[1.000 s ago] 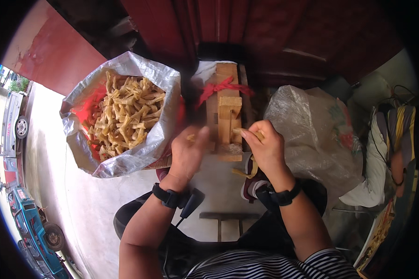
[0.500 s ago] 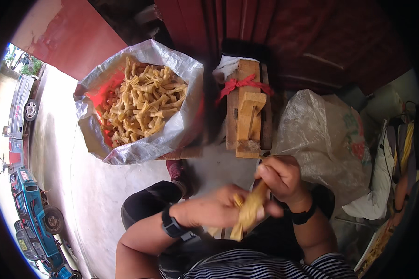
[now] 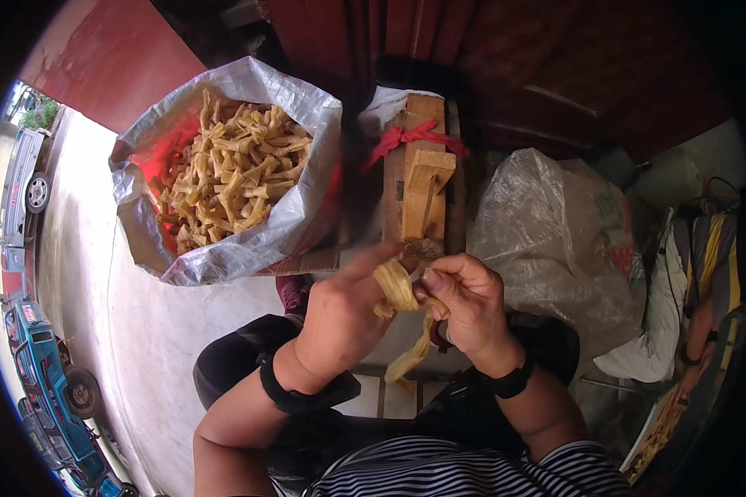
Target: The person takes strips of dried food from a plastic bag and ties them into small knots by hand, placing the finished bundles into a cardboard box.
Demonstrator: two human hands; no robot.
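Observation:
A soft yellowish strip (image 3: 396,286), like tofu skin, is stretched between my hands above my lap. It forms a loop at the fingers of my left hand (image 3: 336,311), whose index finger points forward and is slightly blurred. My right hand (image 3: 471,306) pinches the strip between thumb and fingers, and a loose tail hangs below toward my knees. Just beyond my fingers stands a wooden block device (image 3: 425,195) with a raised wooden arm and a red cloth tied around it. At the left, an open silvery sack (image 3: 323,157) is heaped with yellowish knotted pieces (image 3: 240,166).
A translucent plastic bag (image 3: 555,248) slumps on the right, beside a white sack (image 3: 651,331) and a striped cloth (image 3: 709,248). A dark red door (image 3: 555,66) closes off the far side. Parked vehicles, one of them blue (image 3: 50,364), stand outside at far left.
Both hands have moved forward, toward the wooden device. The strip, bunched between them before, now loops at the left fingers with a tail hanging. The whole view has shifted slightly.

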